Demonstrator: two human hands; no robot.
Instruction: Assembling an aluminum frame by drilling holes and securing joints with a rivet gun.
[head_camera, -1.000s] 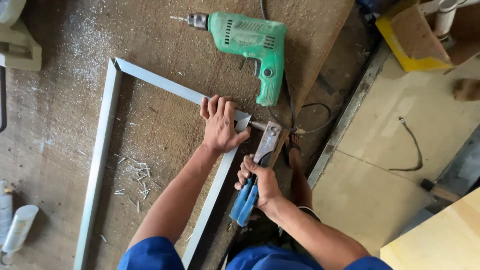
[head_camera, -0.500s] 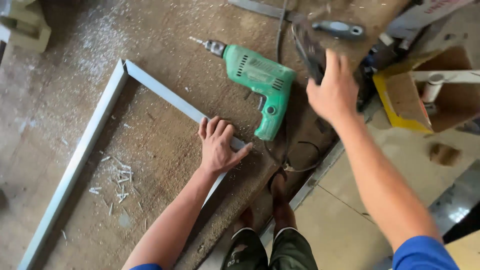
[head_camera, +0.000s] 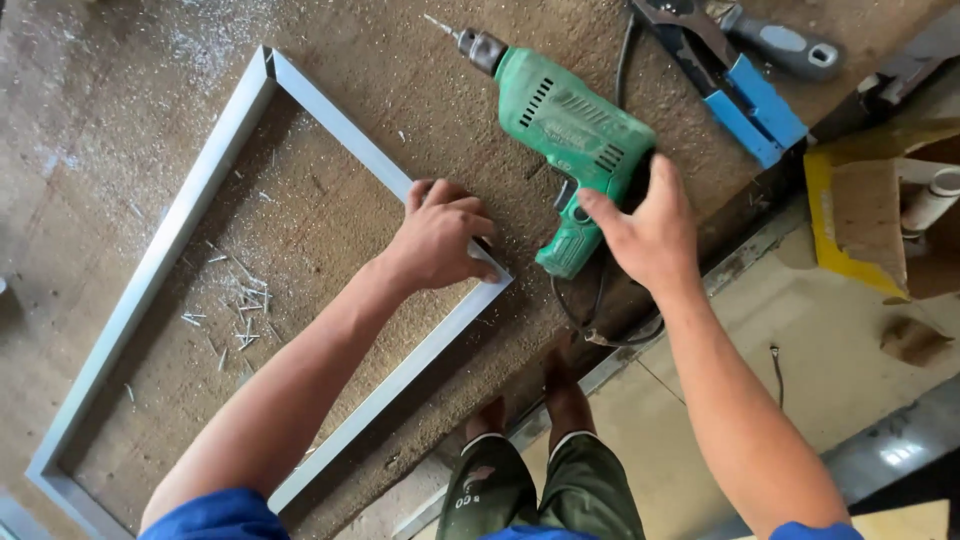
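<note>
- The left hand (head_camera: 440, 235) lies flat, fingers together, pressing on the near corner of the grey metal frame (head_camera: 180, 240), which lies on the brown table (head_camera: 330, 60).
- The right hand (head_camera: 645, 225) is spread over the back of the green drill (head_camera: 570, 130), touching its body and handle; the fingers have not closed around the grip.
- The drill lies on its side just beside the frame corner, its bit pointing away from the person. If a finger presses the trigger during lifting, the bit could spin near the left hand.
- The black cable (head_camera: 600, 320) makes a loop at the table edge, close to the person's feet; it could catch and pull the drill aside.
- Metal shavings (head_camera: 235, 310) lie inside the frame; they could cut a bare arm or let the frame slide.
- A blue-handled tool (head_camera: 745, 90) lies beyond the drill, perhaps a rivet tool; I cannot see it well.
</note>
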